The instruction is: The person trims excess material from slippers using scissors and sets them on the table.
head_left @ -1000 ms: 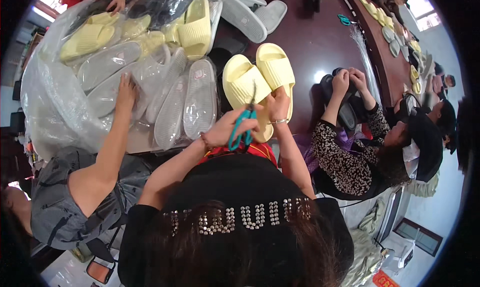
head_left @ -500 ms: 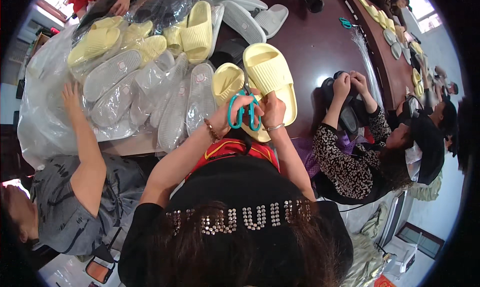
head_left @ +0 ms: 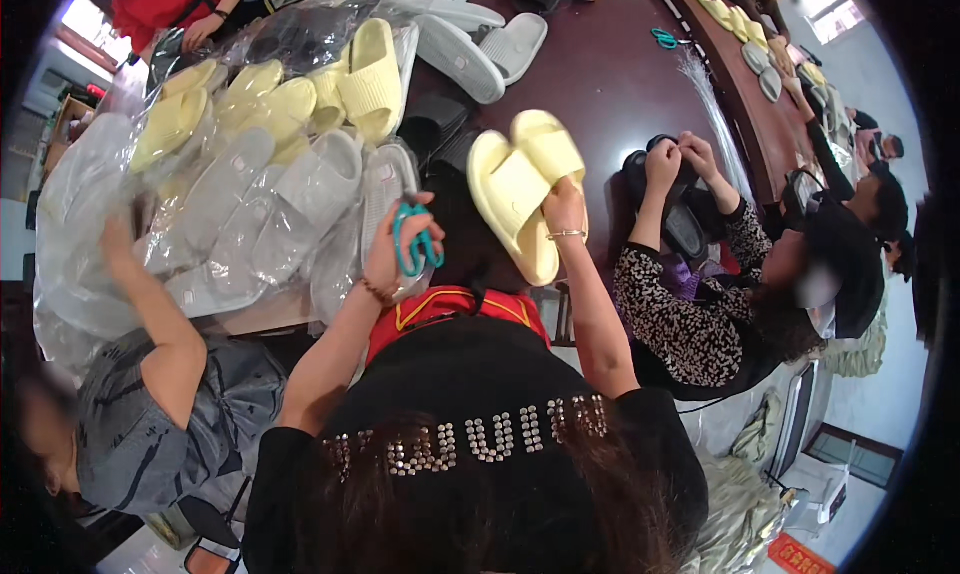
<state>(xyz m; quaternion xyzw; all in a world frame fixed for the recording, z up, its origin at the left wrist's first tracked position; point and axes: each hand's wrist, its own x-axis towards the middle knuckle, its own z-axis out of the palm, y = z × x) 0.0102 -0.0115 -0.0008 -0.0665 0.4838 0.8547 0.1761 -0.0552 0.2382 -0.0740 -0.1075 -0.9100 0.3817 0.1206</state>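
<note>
In my left hand (head_left: 383, 256) is a pair of scissors (head_left: 399, 236) with teal handles, my fingers closed round the loops. The hand is beside grey slippers (head_left: 388, 179) at the near edge of the pile. My right hand (head_left: 564, 212) grips a pair of pale yellow slippers (head_left: 508, 189) with ribbed straps, held one overlapping the other above the dark table (head_left: 600, 84). Both hands are apart from each other. Where the scissors' blades point is hard to make out.
Clear plastic bagging (head_left: 85, 204) with yellow and grey slippers covers the left side. A co-worker's blurred hand (head_left: 120, 249) touches it. At right another person's hands (head_left: 680, 156) work on black slippers (head_left: 685, 229). Other teal scissors (head_left: 664, 38) and thin white strands (head_left: 715, 104) lie beyond.
My left hand has drawn the scissors away from the yellow slippers, to the left. The slippers, now close together and overlapping, are tilted differently in my right hand.
</note>
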